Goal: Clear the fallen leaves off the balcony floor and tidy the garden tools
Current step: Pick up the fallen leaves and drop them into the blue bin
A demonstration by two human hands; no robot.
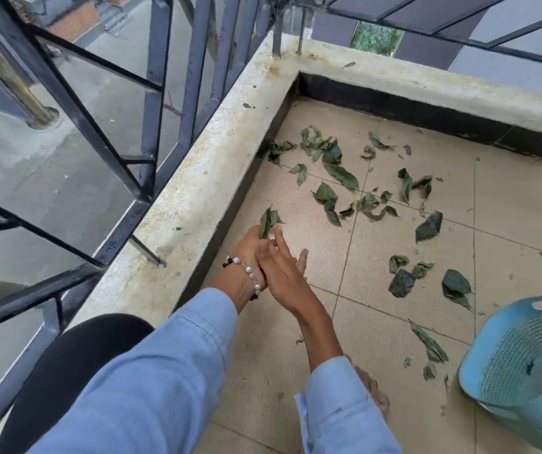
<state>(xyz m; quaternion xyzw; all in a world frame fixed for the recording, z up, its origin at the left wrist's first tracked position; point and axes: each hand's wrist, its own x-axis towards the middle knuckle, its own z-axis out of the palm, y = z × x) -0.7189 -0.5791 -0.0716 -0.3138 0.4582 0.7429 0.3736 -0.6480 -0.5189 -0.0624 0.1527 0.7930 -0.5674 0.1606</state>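
There was one view only, a wide-angle camera worn on the head, looking forward and down from above a crouched person's arms; it faced the corner of the concrete ledge [197,178], which ran diagonally from lower left to upper centre; the camera sat close above that ledge, the tiled floor [378,290] spreading right of it and the metal railing [151,93] left of it; straight lines bowed near the edges.
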